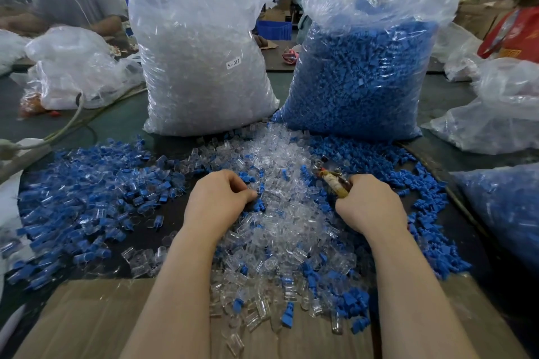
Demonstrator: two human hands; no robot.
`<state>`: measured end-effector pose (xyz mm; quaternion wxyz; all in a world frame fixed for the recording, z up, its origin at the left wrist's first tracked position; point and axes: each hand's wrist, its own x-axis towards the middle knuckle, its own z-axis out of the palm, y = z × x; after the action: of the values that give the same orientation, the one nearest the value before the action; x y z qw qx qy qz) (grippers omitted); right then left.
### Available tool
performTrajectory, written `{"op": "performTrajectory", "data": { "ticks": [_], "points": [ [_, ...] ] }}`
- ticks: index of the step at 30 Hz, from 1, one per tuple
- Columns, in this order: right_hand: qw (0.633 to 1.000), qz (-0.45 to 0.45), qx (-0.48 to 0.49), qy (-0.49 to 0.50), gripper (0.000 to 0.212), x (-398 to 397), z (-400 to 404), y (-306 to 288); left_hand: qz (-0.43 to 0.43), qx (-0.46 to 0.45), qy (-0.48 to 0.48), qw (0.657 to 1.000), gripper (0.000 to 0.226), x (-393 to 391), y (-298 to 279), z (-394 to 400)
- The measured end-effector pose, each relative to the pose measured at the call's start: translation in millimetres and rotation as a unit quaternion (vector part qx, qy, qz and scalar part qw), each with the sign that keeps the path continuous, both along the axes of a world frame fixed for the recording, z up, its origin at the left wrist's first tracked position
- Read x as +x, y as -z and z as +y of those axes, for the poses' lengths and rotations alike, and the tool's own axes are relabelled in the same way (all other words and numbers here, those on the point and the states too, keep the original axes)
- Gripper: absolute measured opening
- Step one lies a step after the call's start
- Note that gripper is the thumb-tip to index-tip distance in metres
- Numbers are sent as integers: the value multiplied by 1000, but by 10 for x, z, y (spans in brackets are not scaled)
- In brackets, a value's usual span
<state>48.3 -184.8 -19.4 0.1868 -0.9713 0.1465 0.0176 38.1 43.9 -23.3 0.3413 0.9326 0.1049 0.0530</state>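
My left hand (221, 198) has its fingers curled tight, pinching a blue plug (258, 203) at the left edge of the clear caps (288, 218) heaped mid-desk (163, 214). My right hand (370, 204) has its fingers wrapped round a yellowish-handled tool (332, 181) just right of the heap. The plug looks light, stiff and slick (easily flicked away), so I'd nip it across its wider body.

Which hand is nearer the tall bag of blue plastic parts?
Right. The right hand, gripping a yellow-handled tool, is in front of the tall bag of blue plastic parts; the left hand is further left.
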Motion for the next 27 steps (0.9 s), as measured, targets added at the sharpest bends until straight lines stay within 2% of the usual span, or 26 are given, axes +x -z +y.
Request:
{"op": "performTrajectory", "data": {
  "ticks": [2, 5, 15, 18, 23, 27],
  "points": [
    [1000, 3, -4, -2, 9, 1, 0, -1, -17, -3, 20, 1000, 13, -5, 13, -26],
    [1000, -6, 6, -1, 8, 3, -6, 7, -14, 12, 70, 997, 30, 5, 44, -77],
    [996, -77, 50, 17, 19, 10, -36, -20, -35, -12, 32, 999, 15, 17, 71, -83],
    [990, -105, 93, 8, 21, 26, -29, -29, -33, -8, 27, 999, 13, 25, 66, -99],
    [964, -159, 212, -27, 11, 32, 27, -40, -49, 3, 24, 999, 16, 25, 77, -105],
    [946, -181, 267, -37, 5, 34, 47, -31, -47, -21, 41, 998, 11, 7, 65, -95]
  ]
}}
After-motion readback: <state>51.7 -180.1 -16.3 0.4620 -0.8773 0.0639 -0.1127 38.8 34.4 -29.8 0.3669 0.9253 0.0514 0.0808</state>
